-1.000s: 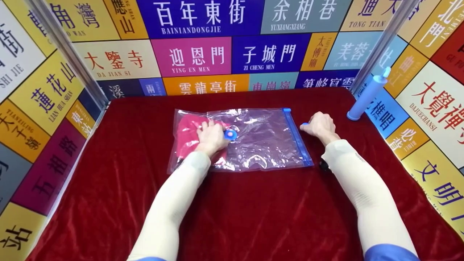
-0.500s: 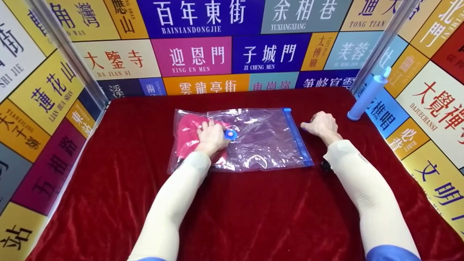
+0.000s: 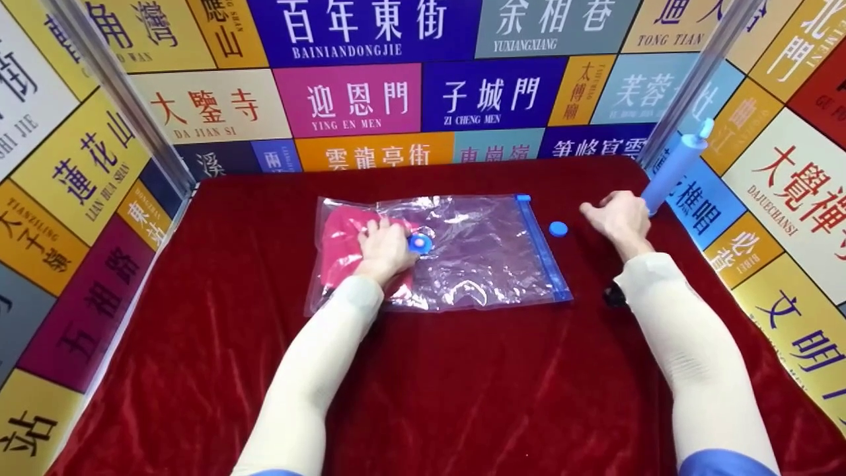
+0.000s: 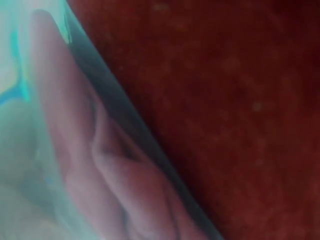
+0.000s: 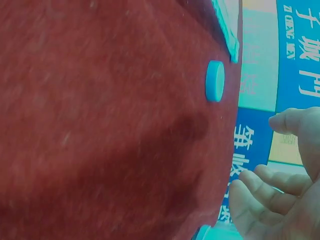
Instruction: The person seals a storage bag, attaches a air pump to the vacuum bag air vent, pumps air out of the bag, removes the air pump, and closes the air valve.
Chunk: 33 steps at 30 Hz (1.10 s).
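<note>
A transparent zip storage bag [image 3: 476,264] with a blue zip edge lies flat on the table, pink folded cloth [image 3: 340,241] inside its left end. My left hand [image 3: 384,248] rests on the bag over the cloth, fingers spread, its thumb side beside the round blue valve [image 3: 422,243]. In the left wrist view, blurred fingers [image 4: 65,115] show close up. My right hand [image 3: 620,215] hovers right of the bag with loosely bent fingers, holding nothing. A blue cap [image 3: 558,229] lies left of it, also visible in the right wrist view. Just behind the right hand stands a blue hand pump [image 3: 675,168].
Dark red velvet cloth [image 3: 462,396] covers the table. Panels with printed place names [image 3: 357,99] enclose it at the back and sides, with metal posts [image 3: 694,86] at the corners. The pump leans near the right back corner.
My right hand has let go of the blue cap, leaving it on the table, and moved right towards the pump with its fingers opened. The left hand stays on the bag.
</note>
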{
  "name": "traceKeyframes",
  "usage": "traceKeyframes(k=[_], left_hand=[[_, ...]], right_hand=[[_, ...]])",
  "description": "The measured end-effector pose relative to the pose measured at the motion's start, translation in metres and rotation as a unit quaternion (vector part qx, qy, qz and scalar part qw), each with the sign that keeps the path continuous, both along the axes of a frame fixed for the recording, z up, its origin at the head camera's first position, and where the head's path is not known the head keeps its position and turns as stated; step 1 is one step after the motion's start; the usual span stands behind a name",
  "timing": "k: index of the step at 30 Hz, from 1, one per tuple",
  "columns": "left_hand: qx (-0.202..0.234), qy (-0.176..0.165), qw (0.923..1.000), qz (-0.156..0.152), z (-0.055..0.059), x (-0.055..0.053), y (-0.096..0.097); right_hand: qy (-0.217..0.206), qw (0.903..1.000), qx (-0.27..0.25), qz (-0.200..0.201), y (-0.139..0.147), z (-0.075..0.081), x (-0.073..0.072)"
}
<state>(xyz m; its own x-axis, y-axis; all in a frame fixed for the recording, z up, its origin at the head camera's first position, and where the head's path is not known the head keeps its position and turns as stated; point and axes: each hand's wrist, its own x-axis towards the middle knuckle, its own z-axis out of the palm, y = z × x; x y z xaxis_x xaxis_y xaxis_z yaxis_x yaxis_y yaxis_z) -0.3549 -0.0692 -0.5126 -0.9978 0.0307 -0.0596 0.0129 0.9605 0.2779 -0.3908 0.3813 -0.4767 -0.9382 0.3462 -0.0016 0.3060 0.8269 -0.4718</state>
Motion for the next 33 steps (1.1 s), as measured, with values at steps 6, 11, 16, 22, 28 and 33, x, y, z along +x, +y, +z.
traceKeyframes(k=[6,11,16,22,28,33], left_hand=[[0.005,-0.005,1.0000,0.001,0.001,0.000,-0.001],[0.008,0.003,1.0000,0.003,0.001,0.001,-0.002],[0.009,0.009,0.9999,0.003,0.001,0.002,-0.005],[0.005,0.012,0.9999,0.005,0.001,0.002,-0.007],[0.006,0.010,0.9999,0.002,0.000,0.001,-0.003],[0.010,0.005,0.9999,-0.001,0.002,0.001,-0.001]], right_hand=[[-0.015,0.9991,-0.017,-0.037,0.019,0.003,0.004],[-0.011,0.9981,-0.017,-0.058,0.033,0.009,0.005],[0.002,0.9967,-0.012,-0.080,0.046,0.018,0.004],[0.016,0.9917,-0.042,-0.120,0.060,0.028,-0.001],[0.001,0.9858,-0.054,-0.159,0.078,0.046,-0.004],[0.008,0.9813,-0.063,-0.181,0.087,0.070,-0.009]])
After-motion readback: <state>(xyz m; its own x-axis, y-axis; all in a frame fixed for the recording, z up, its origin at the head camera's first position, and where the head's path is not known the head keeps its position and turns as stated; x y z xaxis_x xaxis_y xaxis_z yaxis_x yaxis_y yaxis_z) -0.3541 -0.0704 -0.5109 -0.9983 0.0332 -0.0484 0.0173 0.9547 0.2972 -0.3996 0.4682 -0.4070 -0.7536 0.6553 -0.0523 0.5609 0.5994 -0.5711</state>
